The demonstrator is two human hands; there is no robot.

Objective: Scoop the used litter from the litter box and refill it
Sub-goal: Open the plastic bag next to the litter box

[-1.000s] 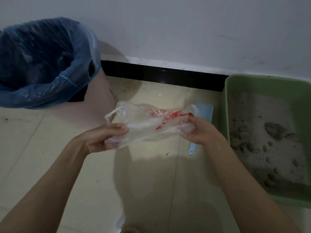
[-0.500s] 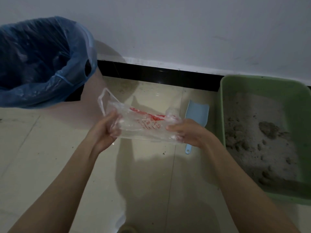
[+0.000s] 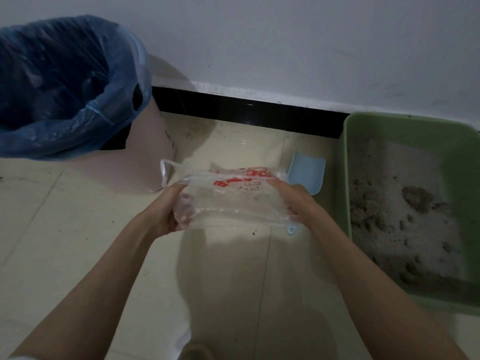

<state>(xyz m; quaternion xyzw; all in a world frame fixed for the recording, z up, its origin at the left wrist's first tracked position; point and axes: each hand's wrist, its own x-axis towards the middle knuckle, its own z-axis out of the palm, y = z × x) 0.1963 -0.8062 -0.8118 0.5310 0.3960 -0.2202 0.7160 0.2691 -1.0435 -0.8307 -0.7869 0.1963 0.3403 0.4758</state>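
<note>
Far left, a bin (image 3: pixel 135 141) lined with a blue bag (image 3: pixel 65 81) is standing against the wall. Centre, you are holding a clear plastic bag (image 3: pixel 228 201) with red print above the floor (image 3: pixel 65 242). Your left hand (image 3: pixel 166 211) is curling round its left edge, fingers pinching the film; your right hand (image 3: pixel 296 201) is gripping the right edge the same way, partly veiled by the plastic. The bag's mouth is looking only partly parted, one handle loop sticking up at the left. A pale blue scoop (image 3: pixel 306 175) is lying on the floor just behind your right hand, untouched. Far right, the green litter box (image 3: pixel 345 178) is sitting by the wall, clumps still scattered across the litter (image 3: pixel 405 203). Risk from here: thin film may cling shut or tear at your pinch, and a half-open mouth would likely be spilling clumps onto the floor.
</note>
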